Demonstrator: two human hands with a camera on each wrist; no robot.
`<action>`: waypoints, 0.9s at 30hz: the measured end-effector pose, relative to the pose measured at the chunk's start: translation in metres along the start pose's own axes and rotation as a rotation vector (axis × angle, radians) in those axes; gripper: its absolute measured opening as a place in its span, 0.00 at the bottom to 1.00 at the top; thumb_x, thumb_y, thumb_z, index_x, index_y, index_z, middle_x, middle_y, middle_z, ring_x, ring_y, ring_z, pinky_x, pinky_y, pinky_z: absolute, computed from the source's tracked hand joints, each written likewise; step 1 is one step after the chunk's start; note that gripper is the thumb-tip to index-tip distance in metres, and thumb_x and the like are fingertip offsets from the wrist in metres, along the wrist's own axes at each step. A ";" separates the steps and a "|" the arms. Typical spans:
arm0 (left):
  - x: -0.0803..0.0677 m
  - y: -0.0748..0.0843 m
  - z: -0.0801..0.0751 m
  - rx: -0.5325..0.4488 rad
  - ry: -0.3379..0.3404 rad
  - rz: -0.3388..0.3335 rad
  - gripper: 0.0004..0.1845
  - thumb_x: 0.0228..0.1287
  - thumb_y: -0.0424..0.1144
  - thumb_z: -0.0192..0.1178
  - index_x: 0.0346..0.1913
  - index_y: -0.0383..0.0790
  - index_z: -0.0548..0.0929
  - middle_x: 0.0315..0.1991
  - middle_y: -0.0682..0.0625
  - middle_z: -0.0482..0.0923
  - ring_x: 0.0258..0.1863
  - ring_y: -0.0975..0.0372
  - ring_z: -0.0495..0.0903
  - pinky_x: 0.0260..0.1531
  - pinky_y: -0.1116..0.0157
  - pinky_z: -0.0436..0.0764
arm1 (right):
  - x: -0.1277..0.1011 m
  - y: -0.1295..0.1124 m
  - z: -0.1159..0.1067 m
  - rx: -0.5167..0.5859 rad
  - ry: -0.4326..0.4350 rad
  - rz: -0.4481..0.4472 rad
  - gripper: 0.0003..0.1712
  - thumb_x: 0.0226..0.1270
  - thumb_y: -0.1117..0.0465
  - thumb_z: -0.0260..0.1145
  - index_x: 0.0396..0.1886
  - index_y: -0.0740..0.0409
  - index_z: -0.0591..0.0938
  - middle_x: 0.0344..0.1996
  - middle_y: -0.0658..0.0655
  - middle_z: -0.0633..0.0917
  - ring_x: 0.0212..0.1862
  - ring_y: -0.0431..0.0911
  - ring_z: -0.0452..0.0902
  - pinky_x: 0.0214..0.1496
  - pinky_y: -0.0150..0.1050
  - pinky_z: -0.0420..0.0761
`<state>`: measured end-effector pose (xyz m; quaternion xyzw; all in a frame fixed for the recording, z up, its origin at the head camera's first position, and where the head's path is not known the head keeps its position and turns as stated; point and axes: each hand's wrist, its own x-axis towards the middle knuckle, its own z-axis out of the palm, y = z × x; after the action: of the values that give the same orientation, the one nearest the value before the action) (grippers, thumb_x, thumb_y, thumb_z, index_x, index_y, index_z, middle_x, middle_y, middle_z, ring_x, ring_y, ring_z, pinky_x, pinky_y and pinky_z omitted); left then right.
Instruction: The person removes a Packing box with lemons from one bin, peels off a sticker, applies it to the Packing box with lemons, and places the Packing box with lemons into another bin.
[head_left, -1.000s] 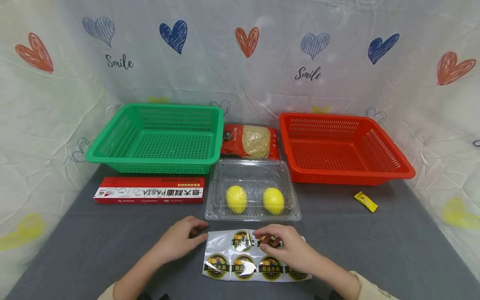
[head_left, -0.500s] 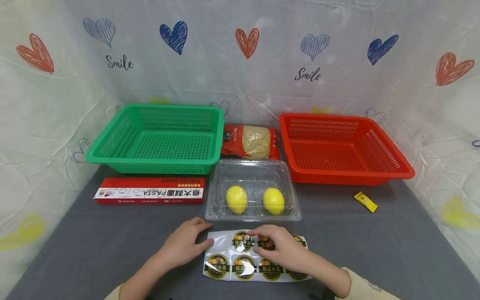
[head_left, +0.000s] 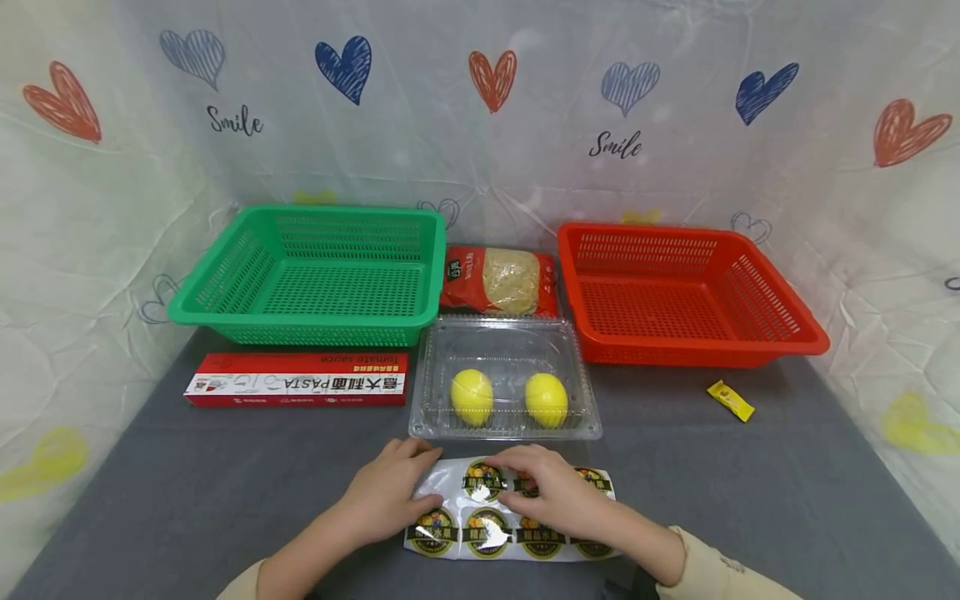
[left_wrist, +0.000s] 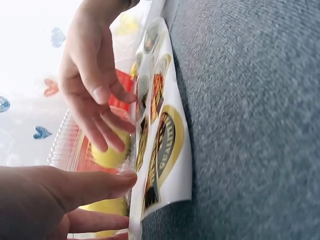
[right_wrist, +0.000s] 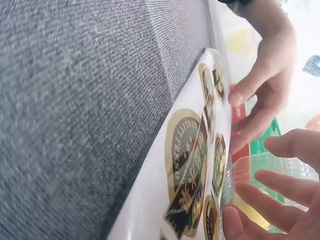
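A white sheet of round fruit stickers [head_left: 487, 533], black and gold, lies in front of me in the head view. My left hand [head_left: 390, 492] is at its left end, thumb over the stickers and fingertips near the upper edge. My right hand [head_left: 558, 496] is over the right half of the sheet, fingers loosely bent, with a gap between thumb and forefinger. In the left wrist view, the left thumb [left_wrist: 112, 184] comes right up to the sheet [left_wrist: 182, 165]. The right wrist view shows the right hand's fingers [right_wrist: 275, 197] spread beside the sheet [right_wrist: 150, 200]. Neither hand grips anything.
Behind the sheet stands a clear plastic box [head_left: 510, 433] with two yellow lemons [head_left: 472, 398]. Farther back are a green basket [head_left: 307, 321], a red basket [head_left: 705, 354] and a red noodle bag [head_left: 510, 282]. A pasta box [head_left: 296, 380] lies left, a small yellow packet [head_left: 731, 401] right.
My left hand has moved right, from beside the sheet to over its left end. The right hand has shifted slightly left over the stickers. The sheet has stayed in place.
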<state>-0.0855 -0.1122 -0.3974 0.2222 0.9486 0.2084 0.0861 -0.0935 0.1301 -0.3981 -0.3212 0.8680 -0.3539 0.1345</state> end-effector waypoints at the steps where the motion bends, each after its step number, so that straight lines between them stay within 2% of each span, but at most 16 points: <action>1: 0.000 0.001 0.000 0.015 0.004 0.012 0.29 0.49 0.46 0.67 0.53 0.32 0.77 0.48 0.43 0.73 0.47 0.52 0.70 0.37 0.52 0.77 | 0.001 0.000 0.000 -0.001 0.000 0.000 0.23 0.61 0.59 0.63 0.57 0.54 0.76 0.50 0.50 0.78 0.43 0.42 0.71 0.43 0.37 0.73; 7: 0.004 0.005 0.002 0.070 -0.003 0.071 0.30 0.47 0.45 0.69 0.53 0.32 0.77 0.48 0.43 0.73 0.48 0.51 0.69 0.36 0.51 0.76 | 0.005 0.001 0.002 -0.045 0.004 0.000 0.23 0.60 0.58 0.65 0.56 0.54 0.76 0.52 0.48 0.77 0.52 0.43 0.70 0.51 0.42 0.72; 13: 0.006 0.008 0.004 0.133 -0.010 0.107 0.31 0.43 0.44 0.72 0.54 0.38 0.78 0.44 0.48 0.74 0.45 0.53 0.71 0.31 0.54 0.76 | 0.010 0.000 0.003 -0.070 -0.037 0.010 0.24 0.60 0.59 0.65 0.57 0.55 0.76 0.53 0.50 0.77 0.55 0.45 0.69 0.54 0.44 0.71; 19: 0.007 0.009 0.004 0.163 -0.011 0.123 0.30 0.42 0.43 0.73 0.52 0.40 0.80 0.39 0.50 0.73 0.38 0.57 0.72 0.26 0.59 0.74 | 0.014 0.001 0.004 -0.142 -0.093 0.011 0.24 0.61 0.58 0.63 0.57 0.56 0.75 0.52 0.52 0.76 0.56 0.47 0.68 0.55 0.45 0.71; 27: 0.007 0.009 0.007 0.159 0.020 0.123 0.26 0.39 0.42 0.74 0.47 0.42 0.82 0.34 0.54 0.73 0.35 0.58 0.73 0.24 0.61 0.72 | 0.016 0.002 0.006 -0.193 -0.079 0.008 0.25 0.60 0.58 0.64 0.57 0.59 0.75 0.53 0.56 0.76 0.57 0.50 0.69 0.56 0.47 0.70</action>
<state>-0.0866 -0.0988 -0.3998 0.2841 0.9475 0.1396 0.0457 -0.1037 0.1178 -0.4040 -0.3430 0.8933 -0.2553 0.1385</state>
